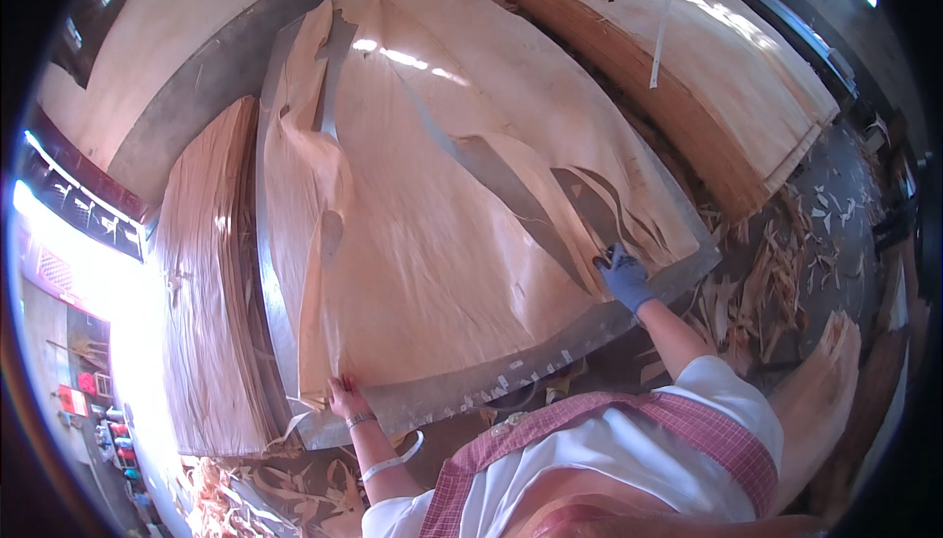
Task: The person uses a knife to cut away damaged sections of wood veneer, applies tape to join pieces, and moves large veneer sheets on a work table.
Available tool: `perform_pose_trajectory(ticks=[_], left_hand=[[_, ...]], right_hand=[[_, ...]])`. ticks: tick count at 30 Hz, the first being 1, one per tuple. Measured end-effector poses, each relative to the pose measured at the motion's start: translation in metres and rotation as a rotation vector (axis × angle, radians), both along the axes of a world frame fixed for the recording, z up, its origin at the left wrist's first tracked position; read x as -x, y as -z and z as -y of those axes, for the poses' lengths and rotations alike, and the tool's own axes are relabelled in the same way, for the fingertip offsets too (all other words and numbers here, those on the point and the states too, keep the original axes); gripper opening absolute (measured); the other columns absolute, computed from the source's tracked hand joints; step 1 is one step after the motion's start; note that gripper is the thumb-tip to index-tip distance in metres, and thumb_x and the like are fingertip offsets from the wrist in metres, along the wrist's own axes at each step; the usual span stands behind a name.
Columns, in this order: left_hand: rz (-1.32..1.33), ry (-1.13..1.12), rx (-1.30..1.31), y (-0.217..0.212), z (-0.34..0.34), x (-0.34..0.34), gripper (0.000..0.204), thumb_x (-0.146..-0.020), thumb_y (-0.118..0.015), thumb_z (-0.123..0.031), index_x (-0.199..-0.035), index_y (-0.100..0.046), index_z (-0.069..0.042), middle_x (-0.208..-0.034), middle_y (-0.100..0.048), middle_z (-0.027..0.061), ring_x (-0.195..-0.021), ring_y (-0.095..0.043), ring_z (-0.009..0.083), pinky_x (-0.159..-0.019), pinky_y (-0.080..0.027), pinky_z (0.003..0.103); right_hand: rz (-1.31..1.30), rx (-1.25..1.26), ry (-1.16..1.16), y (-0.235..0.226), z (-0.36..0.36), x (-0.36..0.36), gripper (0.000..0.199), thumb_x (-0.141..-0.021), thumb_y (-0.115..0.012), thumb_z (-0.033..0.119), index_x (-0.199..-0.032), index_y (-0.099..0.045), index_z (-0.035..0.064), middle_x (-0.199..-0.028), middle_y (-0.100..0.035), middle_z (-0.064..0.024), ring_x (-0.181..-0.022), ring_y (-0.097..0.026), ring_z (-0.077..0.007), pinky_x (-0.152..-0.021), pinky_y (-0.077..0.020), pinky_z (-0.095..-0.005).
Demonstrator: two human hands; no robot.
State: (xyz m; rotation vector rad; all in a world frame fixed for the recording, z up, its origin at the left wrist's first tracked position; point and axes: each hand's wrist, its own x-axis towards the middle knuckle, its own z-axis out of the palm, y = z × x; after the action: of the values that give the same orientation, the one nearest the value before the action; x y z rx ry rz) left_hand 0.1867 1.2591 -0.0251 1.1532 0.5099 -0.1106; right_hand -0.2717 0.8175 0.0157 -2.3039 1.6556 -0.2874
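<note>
A large, thin wood veneer sheet [422, 273] lies on a grey metal-topped table [413, 398], its surface wavy and split by long tears. My left hand [349, 399], bare, is closed on the sheet's near edge, beside a curled, folded strip [312, 312] that runs toward the far end. In a grey-blue glove, my right hand [624, 280] grips a narrow torn veneer strip [550, 189] near the sheet's right corner. Dark gaps show through the tears around that strip. The fingertips of both hands are partly hidden.
A thick veneer stack [206, 283] stands to the left, and another stack [707, 96] lies at the far right. A white strip [665, 27] hangs over the right stack. Veneer scraps [776, 273] litter the floor on the right, with more shavings [226, 499] at the lower left.
</note>
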Motion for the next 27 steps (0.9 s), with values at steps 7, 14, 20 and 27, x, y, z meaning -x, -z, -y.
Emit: perform_pose_trajectory(ticks=[7,14,20,27], left_hand=[[-0.086,0.121,0.047,0.023,-0.042,0.021,0.023,-0.093,-0.065,-0.023,-0.1,-0.058,-0.003,-0.085,-0.067,0.0084,-0.074,-0.067,0.0191,-0.059,-0.059,0.029],[-0.18,0.318,0.055,0.014,-0.026,0.02,0.029,-0.093,-0.065,-0.031,-0.108,-0.061,-0.007,-0.093,-0.068,0.0085,-0.078,-0.067,0.0201,-0.061,-0.058,0.028],[-0.233,0.235,0.057,0.022,-0.036,0.019,0.033,-0.094,-0.063,-0.029,-0.118,-0.057,-0.007,-0.098,-0.067,0.0088,-0.085,-0.067,0.0217,-0.066,-0.057,0.029],[-0.105,0.199,0.066,0.027,-0.031,0.007,0.037,-0.096,-0.061,-0.026,-0.123,-0.052,-0.003,-0.107,-0.065,0.0132,-0.089,-0.066,0.0215,-0.067,-0.056,0.029]], right_hand=[[-0.173,0.234,-0.149,-0.075,0.009,-0.004,0.049,-0.089,-0.063,0.037,-0.117,-0.049,0.0002,-0.084,-0.069,-0.0216,-0.07,-0.068,-0.0356,-0.061,-0.0527,-0.0488],[-0.149,-0.028,0.012,-0.036,0.155,-0.158,0.089,-0.085,-0.055,0.065,-0.141,-0.032,-0.0011,-0.111,-0.064,-0.0277,-0.103,-0.065,-0.0389,-0.087,-0.0505,-0.0504],[-0.227,-0.008,-0.11,0.019,0.166,-0.198,0.041,-0.096,-0.047,0.036,-0.117,-0.05,0.0018,-0.114,-0.065,-0.0226,-0.102,-0.066,-0.0352,-0.081,-0.0531,-0.0497],[-0.26,0.018,-0.104,0.019,0.144,-0.248,0.023,-0.095,-0.041,0.014,-0.108,-0.057,0.0052,-0.102,-0.07,-0.0187,-0.094,-0.07,-0.034,-0.074,-0.0551,-0.0481]])
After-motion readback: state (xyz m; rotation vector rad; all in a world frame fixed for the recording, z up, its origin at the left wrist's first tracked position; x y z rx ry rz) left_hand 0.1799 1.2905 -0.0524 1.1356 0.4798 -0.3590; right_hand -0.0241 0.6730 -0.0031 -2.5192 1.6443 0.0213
